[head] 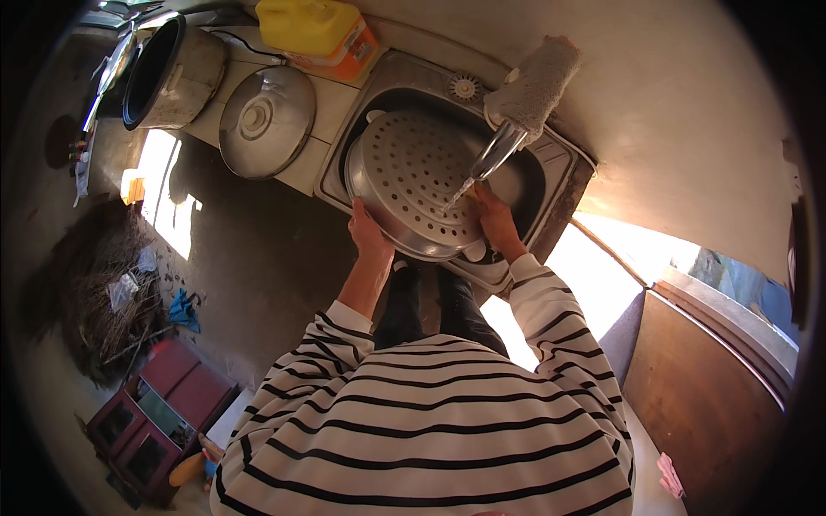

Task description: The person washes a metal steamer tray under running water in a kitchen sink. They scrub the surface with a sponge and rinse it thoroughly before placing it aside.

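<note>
A round metal steamer pan (413,168) with a perforated base sits tilted in the stainless steel sink (327,169). My left hand (369,231) grips its near left side, the thumb up along the wall. On the right side my right hand (495,219) holds the rim; some of its fingers are hidden by the pan and the tap. Water runs from the chrome tap (500,151) onto the perforated surface close to my right hand. A pale cloth (539,87) is wrapped around the upper part of the tap. One pan handle (475,251) points towards me.
Left of the sink, a metal lid (268,122) lies on the tiled counter (329,106). Beyond it stands a large pot (187,80). A yellow jug (310,29) is behind the counter's edge by the wall. A sink strainer (464,87) rests at the back. Brushwood (122,290) lies on the floor.
</note>
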`<state>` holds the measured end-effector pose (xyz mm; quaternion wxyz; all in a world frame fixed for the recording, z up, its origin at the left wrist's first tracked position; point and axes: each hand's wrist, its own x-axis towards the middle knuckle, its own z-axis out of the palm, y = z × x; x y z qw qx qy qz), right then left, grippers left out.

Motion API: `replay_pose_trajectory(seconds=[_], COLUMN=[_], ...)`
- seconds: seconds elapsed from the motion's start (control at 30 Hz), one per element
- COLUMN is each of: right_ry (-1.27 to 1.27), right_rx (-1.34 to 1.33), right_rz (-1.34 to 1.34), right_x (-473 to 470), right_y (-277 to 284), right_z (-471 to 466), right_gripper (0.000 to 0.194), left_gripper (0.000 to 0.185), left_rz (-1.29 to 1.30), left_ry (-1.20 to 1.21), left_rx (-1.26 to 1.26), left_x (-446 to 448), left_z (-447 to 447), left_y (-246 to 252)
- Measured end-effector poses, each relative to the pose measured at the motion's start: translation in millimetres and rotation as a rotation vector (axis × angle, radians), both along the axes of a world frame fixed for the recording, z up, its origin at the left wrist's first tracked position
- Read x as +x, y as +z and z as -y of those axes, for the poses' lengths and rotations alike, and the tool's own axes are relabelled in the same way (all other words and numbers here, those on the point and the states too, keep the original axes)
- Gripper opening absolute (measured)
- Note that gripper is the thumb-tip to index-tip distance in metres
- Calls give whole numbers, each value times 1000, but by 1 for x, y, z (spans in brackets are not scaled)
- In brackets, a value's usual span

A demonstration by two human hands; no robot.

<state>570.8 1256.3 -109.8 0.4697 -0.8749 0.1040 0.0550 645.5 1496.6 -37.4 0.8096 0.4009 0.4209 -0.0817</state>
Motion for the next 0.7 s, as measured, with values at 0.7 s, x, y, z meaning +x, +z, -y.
replay_pose_trajectory(seconds=[0.7], right_ry=[236], right_rx=[-116], right_rz=[128], right_x=[-6], right_y=[44], right_z=[-32], right_gripper=[47], left_gripper=[54], left_rz=[-69], left_ry=[-51], left_rx=[-122], left_x=[1], left_z=[-40], left_y=[-12])
